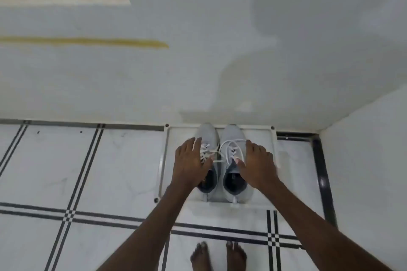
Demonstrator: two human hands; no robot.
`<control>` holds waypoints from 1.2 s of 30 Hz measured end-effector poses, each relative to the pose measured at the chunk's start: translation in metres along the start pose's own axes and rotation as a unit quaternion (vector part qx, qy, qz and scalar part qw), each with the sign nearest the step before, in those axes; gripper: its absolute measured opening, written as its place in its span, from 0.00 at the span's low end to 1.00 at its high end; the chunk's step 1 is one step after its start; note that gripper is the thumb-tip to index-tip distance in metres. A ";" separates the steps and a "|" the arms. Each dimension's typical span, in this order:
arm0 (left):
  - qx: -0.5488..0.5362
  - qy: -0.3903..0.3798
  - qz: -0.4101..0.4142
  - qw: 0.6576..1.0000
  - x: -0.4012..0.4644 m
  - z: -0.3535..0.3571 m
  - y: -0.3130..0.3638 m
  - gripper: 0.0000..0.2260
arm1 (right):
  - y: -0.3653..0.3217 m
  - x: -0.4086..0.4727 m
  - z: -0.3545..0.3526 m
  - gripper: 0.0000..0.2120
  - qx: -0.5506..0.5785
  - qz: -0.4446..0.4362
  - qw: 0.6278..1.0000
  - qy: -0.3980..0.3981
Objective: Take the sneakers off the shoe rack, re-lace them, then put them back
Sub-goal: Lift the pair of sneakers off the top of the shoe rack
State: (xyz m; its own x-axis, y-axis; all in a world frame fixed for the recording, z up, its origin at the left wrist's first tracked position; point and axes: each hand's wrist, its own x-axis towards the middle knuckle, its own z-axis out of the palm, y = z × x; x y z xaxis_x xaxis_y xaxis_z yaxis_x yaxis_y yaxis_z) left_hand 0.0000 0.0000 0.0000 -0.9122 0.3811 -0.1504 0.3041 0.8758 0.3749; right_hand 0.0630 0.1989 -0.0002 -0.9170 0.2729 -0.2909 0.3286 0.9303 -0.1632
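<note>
Two light grey sneakers with white laces stand side by side, toes to the wall, on a low white shoe rack point(164, 149). My left hand point(191, 161) hovers over the left sneaker point(206, 136), fingers spread, covering its outer side. Over the right sneaker point(233, 138) my right hand point(256, 166) is spread the same way, thumb by the tongue. Neither hand grips a shoe. The laces point(231, 149) are tied in loose loops; one strand crosses between the two shoes.
The rack sits on a white tiled floor point(88, 171) with black lines, against a white wall point(220, 50) and near a side wall point(363, 149) at the right. My bare feet point(218, 255) stand just in front of the rack.
</note>
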 end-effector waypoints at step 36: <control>-0.131 0.084 -0.112 0.981 -0.134 0.002 -0.018 0.15 | 0.004 -0.131 0.025 0.06 0.216 0.157 0.958 0.107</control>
State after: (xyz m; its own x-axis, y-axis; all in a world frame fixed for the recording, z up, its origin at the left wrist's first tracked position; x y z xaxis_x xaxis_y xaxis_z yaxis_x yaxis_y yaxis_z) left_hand 0.1179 -0.0661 0.0114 -0.9871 0.1142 -0.1121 0.0293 0.8175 0.5752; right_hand 0.1899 0.1611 0.0133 -0.7673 0.6100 -0.1979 0.6170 0.6180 -0.4872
